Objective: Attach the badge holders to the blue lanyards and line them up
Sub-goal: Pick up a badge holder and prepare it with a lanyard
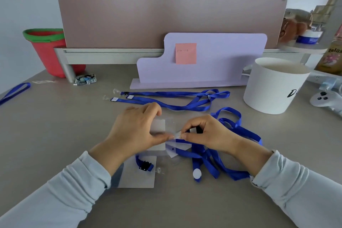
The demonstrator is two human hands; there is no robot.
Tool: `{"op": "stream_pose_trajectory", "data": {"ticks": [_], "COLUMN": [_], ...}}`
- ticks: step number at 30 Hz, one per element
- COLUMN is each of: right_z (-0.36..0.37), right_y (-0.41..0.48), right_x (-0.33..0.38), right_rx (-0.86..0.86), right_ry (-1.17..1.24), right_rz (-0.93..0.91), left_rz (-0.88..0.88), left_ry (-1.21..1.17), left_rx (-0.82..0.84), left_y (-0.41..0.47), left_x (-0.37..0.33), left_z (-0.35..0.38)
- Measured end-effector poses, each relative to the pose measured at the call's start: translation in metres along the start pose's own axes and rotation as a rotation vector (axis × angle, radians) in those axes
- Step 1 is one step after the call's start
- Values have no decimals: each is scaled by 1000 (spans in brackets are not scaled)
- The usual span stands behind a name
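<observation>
My left hand [137, 127] grips a clear badge holder [160, 126] by its edges, a little above the grey table [55, 127]. My right hand [205, 133] pinches the clear strap end of a blue lanyard [238, 127] against the holder's right edge. That lanyard's ribbon is bunched under and right of my right hand. Two more blue lanyards [175, 98] lie stretched side by side behind my hands, clips to the left. Another badge holder [137, 174] lies flat near my left wrist with a blue black-buckled strap [145, 165] on it.
A lilac stand [212, 65] with a pink sticky note stands at the back, in front of a mauve divider [166, 16]. A white round tub [275, 85] and a game controller [325, 100] sit at the right. A red bucket [46, 50] and another lanyard [14, 92] are at the left.
</observation>
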State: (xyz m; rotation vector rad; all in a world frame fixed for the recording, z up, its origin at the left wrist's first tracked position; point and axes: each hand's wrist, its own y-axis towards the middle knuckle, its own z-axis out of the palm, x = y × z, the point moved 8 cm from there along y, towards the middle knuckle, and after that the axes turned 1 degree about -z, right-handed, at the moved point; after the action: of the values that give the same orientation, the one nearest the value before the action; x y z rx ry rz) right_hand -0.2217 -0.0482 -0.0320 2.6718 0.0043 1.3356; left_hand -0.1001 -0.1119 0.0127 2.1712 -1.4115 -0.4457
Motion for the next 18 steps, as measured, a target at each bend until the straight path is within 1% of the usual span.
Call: {"op": "stream_pose_trajectory", "data": {"ticks": [2,5,9,13,18], "right_z": [-3,-9,-11,-5,-2], "right_y": [-1,-2,-4,-5,-6], "right_x": [-1,-2,-5,-2,0], "right_rx": [-56,-139,-155,-143,-107], "right_ry": [-32,-63,-66,-42,14], "right_rz": [2,33,86,101,114], "left_rz": [66,181,326,358,287], "left_ry": [-8,-18,-9,10,-18], "left_rx": [-81,-127,-157,-187,-132], "left_y": [-5,-11,-16,-18,-16], "left_x": [-6,-16,-32,-36,-30], "left_z": [0,3,3,1,4]}}
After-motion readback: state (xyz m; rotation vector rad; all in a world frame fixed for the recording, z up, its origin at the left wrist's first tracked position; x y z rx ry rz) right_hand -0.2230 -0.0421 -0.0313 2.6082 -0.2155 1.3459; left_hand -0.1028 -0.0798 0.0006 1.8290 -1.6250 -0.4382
